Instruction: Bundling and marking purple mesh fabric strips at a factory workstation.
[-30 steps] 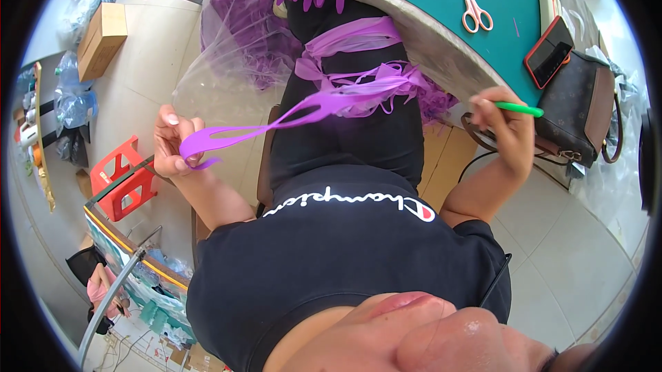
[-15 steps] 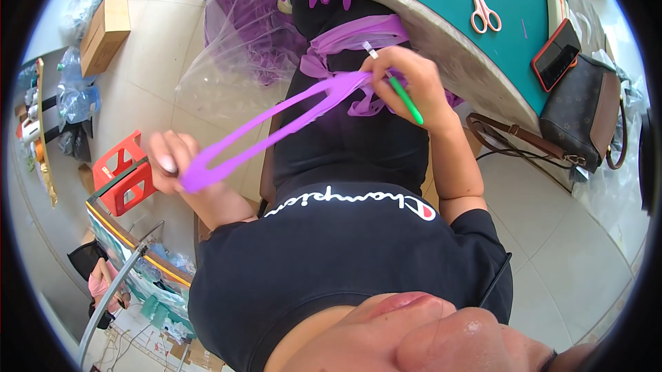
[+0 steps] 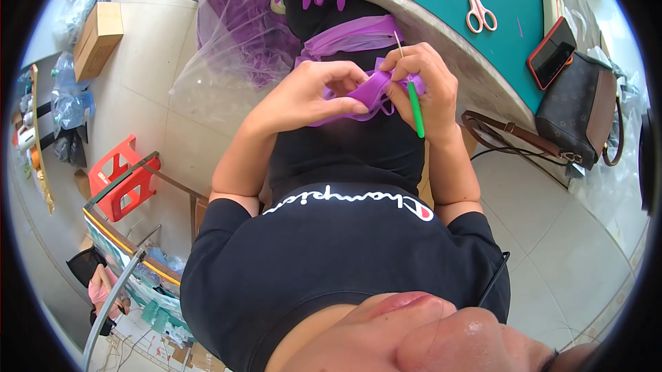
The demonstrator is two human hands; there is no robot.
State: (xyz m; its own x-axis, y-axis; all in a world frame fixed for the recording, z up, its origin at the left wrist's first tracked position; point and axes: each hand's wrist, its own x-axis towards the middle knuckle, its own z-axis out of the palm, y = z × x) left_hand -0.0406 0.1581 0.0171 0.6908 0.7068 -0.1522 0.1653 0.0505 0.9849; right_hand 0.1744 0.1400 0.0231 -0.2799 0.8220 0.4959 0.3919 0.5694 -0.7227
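Both hands working over the lap, just below the worktop (image 3: 441, 34) edge. Left hand (image 3: 324, 93) is pinching the purple band (image 3: 369, 93) bunched between thumb and fingers, closed on it. Right hand (image 3: 420, 79) is gripping the green-handled hook tool (image 3: 414, 106), fingers clamped round it, metal tip sticking up past the knuckles; its fingertips are also touching the band. The band is sitting between the two hands, against the black shirt, more purple band lying across the lap behind it.

My read: threading or hooking step. Keeping the left pinch close to the tool tip so the band isn't twisting, and feeding the tip slowly. Scissors (image 3: 476, 6) and phone (image 3: 552, 55) are lying on the worktop, well apart.
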